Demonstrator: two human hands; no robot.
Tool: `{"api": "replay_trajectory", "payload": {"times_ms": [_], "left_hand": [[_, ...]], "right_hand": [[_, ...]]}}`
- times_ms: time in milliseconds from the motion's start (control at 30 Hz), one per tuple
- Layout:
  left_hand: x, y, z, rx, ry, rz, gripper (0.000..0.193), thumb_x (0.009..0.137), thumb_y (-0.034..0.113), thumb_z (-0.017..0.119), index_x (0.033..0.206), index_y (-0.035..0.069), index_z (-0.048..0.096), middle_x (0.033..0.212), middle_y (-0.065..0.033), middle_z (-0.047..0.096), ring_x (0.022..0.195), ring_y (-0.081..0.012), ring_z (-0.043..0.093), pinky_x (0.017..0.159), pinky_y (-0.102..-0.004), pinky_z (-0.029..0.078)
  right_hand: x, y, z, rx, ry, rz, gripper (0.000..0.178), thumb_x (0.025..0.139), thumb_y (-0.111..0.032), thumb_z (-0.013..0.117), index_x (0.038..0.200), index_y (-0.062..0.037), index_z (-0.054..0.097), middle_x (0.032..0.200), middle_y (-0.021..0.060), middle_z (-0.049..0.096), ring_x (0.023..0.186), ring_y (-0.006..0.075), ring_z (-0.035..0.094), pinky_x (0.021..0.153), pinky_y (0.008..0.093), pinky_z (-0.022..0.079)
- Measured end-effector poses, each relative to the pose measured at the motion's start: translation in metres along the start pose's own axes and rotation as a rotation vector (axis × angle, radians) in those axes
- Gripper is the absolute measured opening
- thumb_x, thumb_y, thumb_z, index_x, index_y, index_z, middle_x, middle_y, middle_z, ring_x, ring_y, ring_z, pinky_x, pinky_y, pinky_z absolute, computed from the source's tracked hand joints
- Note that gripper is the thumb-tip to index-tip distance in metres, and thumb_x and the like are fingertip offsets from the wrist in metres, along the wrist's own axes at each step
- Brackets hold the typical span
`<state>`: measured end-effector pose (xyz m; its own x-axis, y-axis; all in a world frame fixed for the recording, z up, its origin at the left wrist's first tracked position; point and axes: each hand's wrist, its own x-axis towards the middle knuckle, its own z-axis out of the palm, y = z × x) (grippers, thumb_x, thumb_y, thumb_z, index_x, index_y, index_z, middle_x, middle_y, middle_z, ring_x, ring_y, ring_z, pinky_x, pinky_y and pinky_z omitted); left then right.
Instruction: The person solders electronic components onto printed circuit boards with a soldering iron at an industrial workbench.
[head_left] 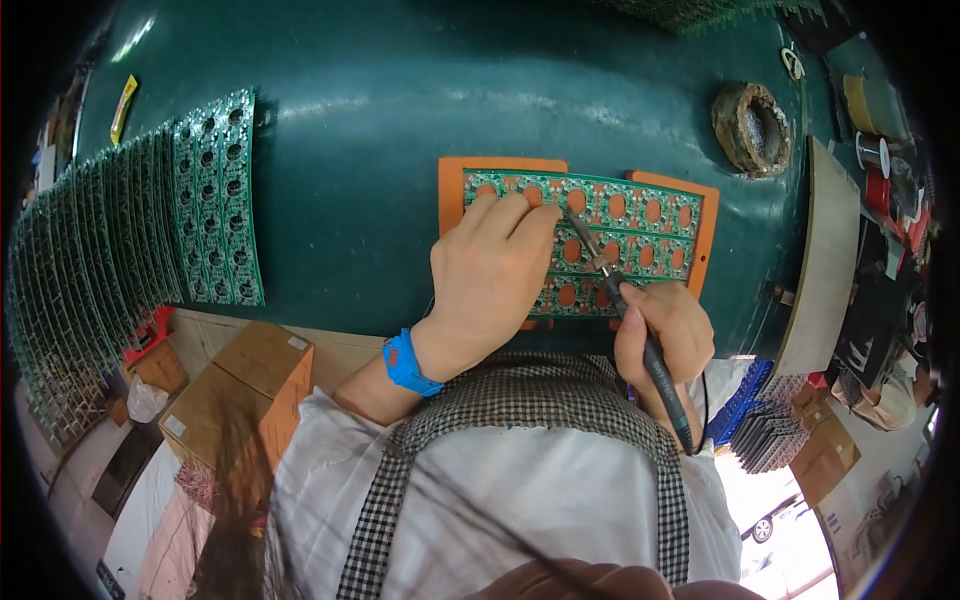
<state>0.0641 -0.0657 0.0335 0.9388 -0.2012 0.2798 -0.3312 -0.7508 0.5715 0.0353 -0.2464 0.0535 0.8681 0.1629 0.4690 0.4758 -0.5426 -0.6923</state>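
Observation:
A green circuit board panel (648, 255) with rows of round openings lies in an orange holder (706, 225) on the table. My right hand (672, 328) grips a soldering iron (655, 365), its tip slanting up and left onto the panel's upper row. Close to that tip, my left hand (497, 262) rests over the panel's left part, fingers bent and pressed together. What those fingers pinch, if anything, is too small to make out. Part of the panel is hidden beneath this hand. A blue wristband (405, 365) circles my left wrist.
Several circuit board panels (100, 230) stand in a dense row at the left, with one panel (218, 205) at the row's near end. A brown, crusted ring-shaped dish (752, 130) sits at the far right. A small yellow packet (123, 108) lies far left. Cardboard boxes (235, 390) stand below the table.

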Motion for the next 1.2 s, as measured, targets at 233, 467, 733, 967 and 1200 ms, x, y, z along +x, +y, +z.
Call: {"api": "replay_trajectory", "payload": {"times_ms": [233, 467, 733, 967, 1200], "left_hand": [[0.004, -0.002, -0.014, -0.027, 0.012, -0.123, 0.015, 0.072, 0.004, 0.066, 0.086, 0.007, 0.063, 0.078, -0.0036, 0.058, 0.070, -0.0219, 0.056, 0.055, -0.0318, 0.048], [0.003, -0.003, -0.004, 0.020, 0.030, -0.099, 0.012, 0.072, 0.006, 0.065, 0.082, 0.007, 0.060, 0.078, -0.0041, 0.059, 0.069, -0.0214, 0.057, 0.054, -0.0318, 0.049], [0.004, -0.003, -0.007, -0.078, 0.064, -0.121, 0.013, 0.073, -0.001, 0.065, 0.083, 0.006, 0.061, 0.075, -0.0056, 0.058, 0.065, -0.0229, 0.058, 0.054, -0.0319, 0.047], [-0.021, 0.004, -0.011, -0.119, -0.018, -0.105, 0.014, 0.070, 0.002, 0.065, 0.080, 0.005, 0.056, 0.078, -0.0063, 0.050, 0.064, -0.0225, 0.056, 0.050, -0.0327, 0.047], [-0.022, 0.007, -0.008, -0.087, -0.025, -0.110, 0.012, 0.071, 0.002, 0.065, 0.079, 0.004, 0.056, 0.077, -0.0064, 0.050, 0.063, -0.0218, 0.056, 0.049, -0.0324, 0.046]], "right_hand": [[0.007, -0.003, -0.006, -0.052, 0.019, -0.045, 0.010, 0.072, 0.001, 0.061, 0.080, 0.0041, 0.064, 0.062, 0.0103, 0.061, 0.050, 0.0214, 0.058, 0.045, 0.0281, 0.045], [0.011, -0.001, 0.008, 0.004, -0.013, -0.031, 0.009, 0.071, 0.002, 0.062, 0.080, 0.0035, 0.065, 0.063, 0.0102, 0.061, 0.049, 0.0205, 0.058, 0.045, 0.0278, 0.045], [0.017, -0.007, 0.004, -0.042, -0.070, -0.003, 0.010, 0.070, 0.002, 0.063, 0.079, 0.0027, 0.065, 0.063, 0.0090, 0.059, 0.051, 0.0202, 0.056, 0.045, 0.0278, 0.044], [-0.009, -0.013, -0.008, 0.011, -0.072, -0.065, 0.010, 0.071, -0.002, 0.058, 0.076, 0.0033, 0.064, 0.062, 0.0088, 0.058, 0.048, 0.0204, 0.056, 0.044, 0.0289, 0.044], [-0.013, -0.014, -0.002, -0.013, -0.079, -0.048, 0.010, 0.069, 0.000, 0.059, 0.077, 0.0027, 0.064, 0.063, 0.0083, 0.058, 0.048, 0.0200, 0.056, 0.044, 0.0285, 0.044]]}}
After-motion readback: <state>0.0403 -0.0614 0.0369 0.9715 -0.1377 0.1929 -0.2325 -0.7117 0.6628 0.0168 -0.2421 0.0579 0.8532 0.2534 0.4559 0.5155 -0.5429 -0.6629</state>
